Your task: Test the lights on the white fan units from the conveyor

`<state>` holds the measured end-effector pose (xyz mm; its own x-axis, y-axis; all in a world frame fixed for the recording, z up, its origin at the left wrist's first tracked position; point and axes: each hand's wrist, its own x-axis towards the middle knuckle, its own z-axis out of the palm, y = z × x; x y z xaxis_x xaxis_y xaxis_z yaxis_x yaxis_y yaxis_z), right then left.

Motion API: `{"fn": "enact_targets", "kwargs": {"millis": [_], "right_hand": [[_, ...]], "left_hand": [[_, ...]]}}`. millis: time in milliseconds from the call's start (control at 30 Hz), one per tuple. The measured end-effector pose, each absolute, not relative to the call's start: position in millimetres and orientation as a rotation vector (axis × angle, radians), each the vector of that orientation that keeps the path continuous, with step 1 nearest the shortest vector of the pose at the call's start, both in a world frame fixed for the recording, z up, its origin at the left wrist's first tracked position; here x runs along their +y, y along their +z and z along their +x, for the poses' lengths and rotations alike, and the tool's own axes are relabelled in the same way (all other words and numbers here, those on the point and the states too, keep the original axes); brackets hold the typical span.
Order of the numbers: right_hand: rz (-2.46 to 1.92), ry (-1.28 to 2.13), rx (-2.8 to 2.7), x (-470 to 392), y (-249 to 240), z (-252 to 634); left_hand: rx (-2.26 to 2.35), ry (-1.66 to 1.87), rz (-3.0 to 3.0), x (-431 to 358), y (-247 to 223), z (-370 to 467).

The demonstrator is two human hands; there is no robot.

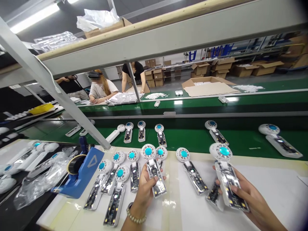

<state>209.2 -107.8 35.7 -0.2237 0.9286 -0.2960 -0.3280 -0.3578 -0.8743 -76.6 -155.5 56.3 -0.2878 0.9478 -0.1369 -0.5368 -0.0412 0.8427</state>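
My left hand (149,181) is closed round the handle of a white handheld fan (154,166), its thumb on the bare circuit board. The round head has a teal centre and slots. My right hand (243,189) grips a similar fan (228,179), thumb on its board, head pointing up. Another fan (213,194) lies partly hidden under the right-hand one. Behind the left-hand fan, one more fan head (161,153) shows. Between the hands a fan (194,176) rests on the white-covered table (178,205), and several more, such as this fan (115,202), lie left of my left hand.
A blue tape dispenser (83,175) stands at left, beside clear plastic bags (45,179) and more fans. Spaced fans lie on the green conveyor belt (185,134) ahead. A slanted metal post (55,86) and overhead shelf (154,41) frame the view. Co-workers and cardboard boxes are beyond.
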Motion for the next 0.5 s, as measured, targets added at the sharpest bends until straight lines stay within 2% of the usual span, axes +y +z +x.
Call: {"fn": "enact_targets", "kwargs": {"millis": [100, 200, 367, 433, 500], "right_hand": [[-1.003, 1.85, -0.872, -105, 30, 219], [-0.973, 1.959, -0.824, -96, 36, 218], [-0.984, 1.896, -0.902, -37, 66, 202], [-1.128, 1.78, -1.009, 2, 71, 202], [-1.382, 1.439, -1.118, 43, 70, 207]], "left_hand": [[1.025, 1.609, 0.554, -159, 63, -81], [1.076, 1.407, 0.622, -154, 80, -85], [1.073, 1.118, 0.83, -73, 111, -73], [1.241, 1.089, 0.943, -22, 115, -61], [1.464, 1.086, 1.064, 25, 111, -53]]}}
